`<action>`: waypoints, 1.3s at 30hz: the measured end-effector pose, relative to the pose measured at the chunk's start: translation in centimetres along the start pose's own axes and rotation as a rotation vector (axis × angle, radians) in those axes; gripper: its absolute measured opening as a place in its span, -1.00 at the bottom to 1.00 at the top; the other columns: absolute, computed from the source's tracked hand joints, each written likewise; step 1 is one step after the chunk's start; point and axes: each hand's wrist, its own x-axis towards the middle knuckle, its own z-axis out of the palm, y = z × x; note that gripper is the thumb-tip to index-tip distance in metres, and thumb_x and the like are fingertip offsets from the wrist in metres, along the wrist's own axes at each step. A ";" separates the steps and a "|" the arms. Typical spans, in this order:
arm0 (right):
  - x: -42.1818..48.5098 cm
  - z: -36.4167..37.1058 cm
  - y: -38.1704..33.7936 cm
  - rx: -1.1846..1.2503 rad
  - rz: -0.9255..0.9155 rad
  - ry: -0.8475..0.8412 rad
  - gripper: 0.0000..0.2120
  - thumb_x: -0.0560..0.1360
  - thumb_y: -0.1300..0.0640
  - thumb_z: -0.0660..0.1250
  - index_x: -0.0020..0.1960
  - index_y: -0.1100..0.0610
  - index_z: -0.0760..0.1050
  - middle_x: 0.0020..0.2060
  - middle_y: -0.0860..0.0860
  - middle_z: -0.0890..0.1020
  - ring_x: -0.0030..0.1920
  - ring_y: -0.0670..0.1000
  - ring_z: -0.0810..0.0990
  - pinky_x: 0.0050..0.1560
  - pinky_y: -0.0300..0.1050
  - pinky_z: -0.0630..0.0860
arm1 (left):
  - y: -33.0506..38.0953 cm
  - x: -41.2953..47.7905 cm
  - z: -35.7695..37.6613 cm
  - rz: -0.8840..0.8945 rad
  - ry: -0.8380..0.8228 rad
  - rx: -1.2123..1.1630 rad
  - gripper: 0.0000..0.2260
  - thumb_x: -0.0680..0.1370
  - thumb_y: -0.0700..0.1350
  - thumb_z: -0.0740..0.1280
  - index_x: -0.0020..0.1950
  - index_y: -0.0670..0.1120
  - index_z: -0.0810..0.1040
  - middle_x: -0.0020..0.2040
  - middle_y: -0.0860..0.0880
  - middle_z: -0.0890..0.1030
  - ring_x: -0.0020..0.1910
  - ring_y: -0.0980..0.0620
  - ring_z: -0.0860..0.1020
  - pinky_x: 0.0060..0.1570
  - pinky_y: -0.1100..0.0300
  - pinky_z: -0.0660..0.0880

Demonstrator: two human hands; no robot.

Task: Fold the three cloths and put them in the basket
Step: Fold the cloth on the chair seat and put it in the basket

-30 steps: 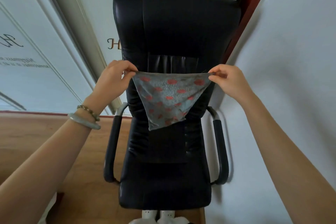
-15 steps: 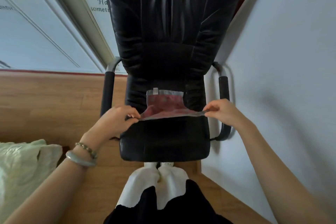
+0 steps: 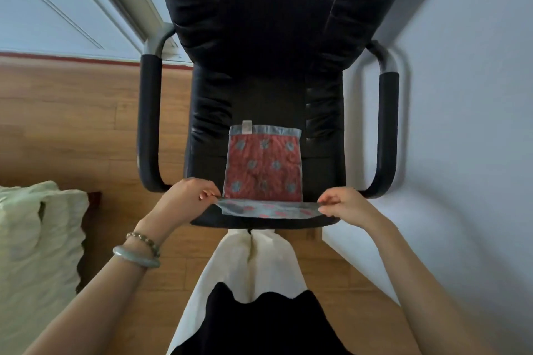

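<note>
Left hand [image 3: 187,196] and right hand [image 3: 343,204] each pinch a near corner of the cloth [image 3: 264,170], thumb against curled fingers, pulling that edge taut between them. The cloth lies spread flat on the seat of the chair [image 3: 259,37], a fuzzy terry-looking square. It's red side up with grey-blue flower dots, a grey band along the far edge and a little white tag [image 3: 247,127] sticking up. The near strip they're holding is turned over and shows the grey side with red spots.

The left wrist has a pale jade-ish bangle [image 3: 135,258] and a bead bracelet just above it. The chair is shiny black leather, puffy and creased, with curved padded armrests [image 3: 148,124]. It sits on a wood plank floor [image 3: 72,124] against a plain white wall [image 3: 461,95], and some rumpled pale green bedding [image 3: 34,239] is off to the left.

A second ago that cloth was hanging in the air as a triangle, grey side showing. Now it's down on the seat.
</note>
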 end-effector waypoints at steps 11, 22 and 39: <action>15.6 -2.0 -1.0 0.247 -0.002 0.340 -0.96 0.46 0.22 0.37 -0.09 0.12 0.57 -0.28 -0.03 0.60 -0.23 -0.04 0.58 0.00 -0.02 0.55 | -3.7 13.6 0.8 0.009 0.355 -0.052 -0.87 0.51 -0.15 0.35 0.04 -0.06 0.63 -0.08 0.00 0.67 -0.11 -0.01 0.61 -0.18 0.20 0.45; 22.6 -2.9 -0.7 0.144 -0.011 0.517 -0.88 0.48 0.21 0.37 0.00 0.18 0.61 -0.11 0.05 0.64 -0.10 -0.03 0.56 -0.07 -0.25 0.42 | -4.5 21.7 0.6 -0.015 0.373 -0.008 -0.85 0.52 -0.14 0.32 0.03 -0.04 0.65 -0.04 -0.02 0.66 -0.03 -0.04 0.58 -0.15 0.12 0.49; 25.5 -1.8 0.3 -0.083 -0.130 0.597 -0.68 0.45 0.19 0.40 0.18 0.15 0.47 -0.13 0.03 0.48 -0.13 0.01 0.50 -0.16 -0.17 0.42 | -5.0 22.3 4.3 -0.063 0.435 0.119 -0.62 0.50 -0.12 0.36 0.29 -0.15 0.42 0.15 -0.16 0.47 0.16 -0.19 0.44 -0.12 -0.08 0.48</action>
